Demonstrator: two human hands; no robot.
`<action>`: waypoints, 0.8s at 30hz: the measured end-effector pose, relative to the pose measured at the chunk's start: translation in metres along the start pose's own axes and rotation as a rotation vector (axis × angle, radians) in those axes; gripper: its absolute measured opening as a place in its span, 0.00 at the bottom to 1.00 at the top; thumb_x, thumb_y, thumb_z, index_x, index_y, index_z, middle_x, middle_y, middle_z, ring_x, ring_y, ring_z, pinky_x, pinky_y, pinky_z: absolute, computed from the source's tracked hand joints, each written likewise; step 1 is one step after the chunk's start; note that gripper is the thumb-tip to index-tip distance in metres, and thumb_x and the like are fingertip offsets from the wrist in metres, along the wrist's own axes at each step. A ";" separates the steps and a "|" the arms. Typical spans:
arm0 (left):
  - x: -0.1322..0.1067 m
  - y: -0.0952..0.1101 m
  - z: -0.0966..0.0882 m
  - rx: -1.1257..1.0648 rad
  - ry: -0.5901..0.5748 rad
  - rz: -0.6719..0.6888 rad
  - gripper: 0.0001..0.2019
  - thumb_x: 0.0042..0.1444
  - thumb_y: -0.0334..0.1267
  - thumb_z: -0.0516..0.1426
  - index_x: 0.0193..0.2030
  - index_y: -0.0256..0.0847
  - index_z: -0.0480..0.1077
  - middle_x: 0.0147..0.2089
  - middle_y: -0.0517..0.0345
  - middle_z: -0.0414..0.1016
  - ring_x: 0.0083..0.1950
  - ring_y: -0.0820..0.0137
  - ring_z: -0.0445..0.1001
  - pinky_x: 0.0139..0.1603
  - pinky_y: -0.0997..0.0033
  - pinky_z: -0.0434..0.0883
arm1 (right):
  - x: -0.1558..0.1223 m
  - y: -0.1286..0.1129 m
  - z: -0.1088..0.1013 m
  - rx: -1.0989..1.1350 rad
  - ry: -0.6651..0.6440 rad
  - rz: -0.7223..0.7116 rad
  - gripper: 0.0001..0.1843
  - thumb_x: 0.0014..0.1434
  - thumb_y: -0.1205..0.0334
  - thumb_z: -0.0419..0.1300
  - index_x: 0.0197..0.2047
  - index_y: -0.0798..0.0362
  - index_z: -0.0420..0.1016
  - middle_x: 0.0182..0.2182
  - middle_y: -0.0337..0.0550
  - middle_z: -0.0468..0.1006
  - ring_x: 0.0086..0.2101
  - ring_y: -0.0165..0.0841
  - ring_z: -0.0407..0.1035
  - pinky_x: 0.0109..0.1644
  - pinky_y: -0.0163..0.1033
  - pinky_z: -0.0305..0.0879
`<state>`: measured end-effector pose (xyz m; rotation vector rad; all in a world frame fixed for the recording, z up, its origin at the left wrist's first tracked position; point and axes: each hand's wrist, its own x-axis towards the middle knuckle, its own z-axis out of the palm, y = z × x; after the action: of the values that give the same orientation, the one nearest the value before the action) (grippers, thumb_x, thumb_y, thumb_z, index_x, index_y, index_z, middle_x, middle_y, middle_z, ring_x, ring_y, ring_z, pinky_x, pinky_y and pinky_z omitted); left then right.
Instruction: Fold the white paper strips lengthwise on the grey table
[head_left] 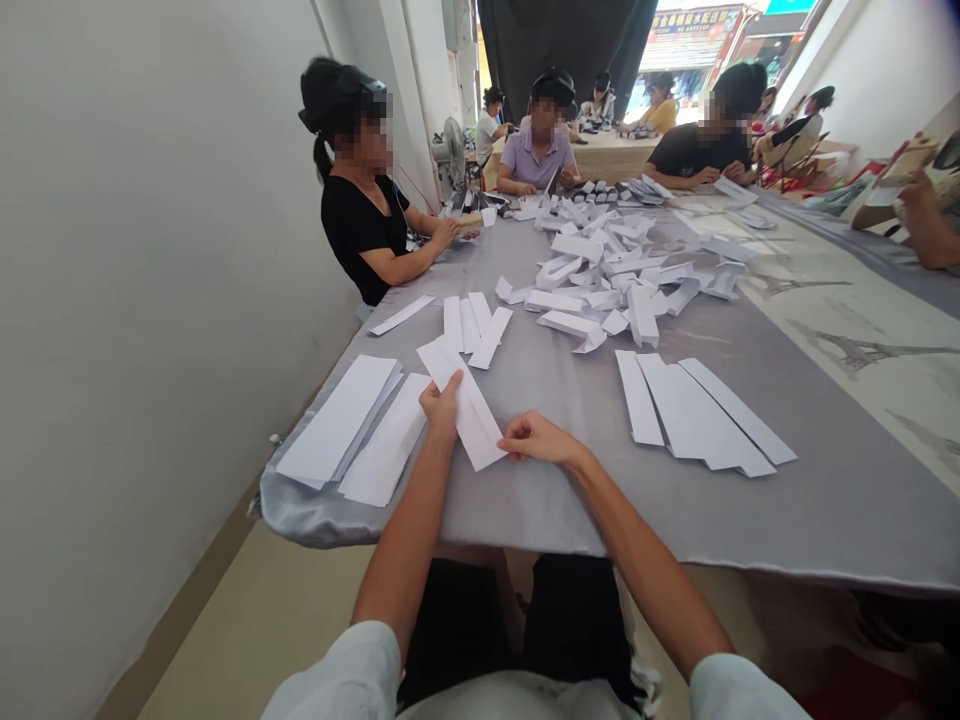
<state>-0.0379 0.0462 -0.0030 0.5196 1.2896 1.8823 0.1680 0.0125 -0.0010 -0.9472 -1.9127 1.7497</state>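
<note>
As you sit at the near edge of the long tabletop (825, 480), its gray cloth runs away from you beside a white wall (150, 300); a co-worker in black (360, 235) sits along the left edge, and another in a lilac shirt (534, 160) sits at the far end; a loose heap of folded paper (600, 270) fills the middle; flat strips (701, 415) lie toward the right edge, more strips (337, 420) lie by the near left corner, and a small group of strips (472, 330) lies just ahead of you; your left hand (441, 408) grips a long folded strip (469, 420) at its left edge, fingers closed on it; your right hand (536, 440) is at its lower right edge, fingertips (504, 440) touching it, though you cannot tell whether they pinch it.
</note>
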 end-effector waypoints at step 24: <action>-0.008 -0.002 -0.001 0.037 -0.187 0.016 0.26 0.33 0.49 0.79 0.36 0.33 0.82 0.34 0.50 0.83 0.29 0.71 0.74 0.33 0.69 0.72 | -0.002 0.001 0.006 -0.137 -0.024 -0.113 0.20 0.60 0.47 0.68 0.26 0.53 0.75 0.21 0.37 0.75 0.24 0.29 0.65 0.29 0.34 0.58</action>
<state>-0.0323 0.0397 -0.0043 0.7090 1.2015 1.7794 0.1659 0.0070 -0.0029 -0.8497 -2.0813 1.5902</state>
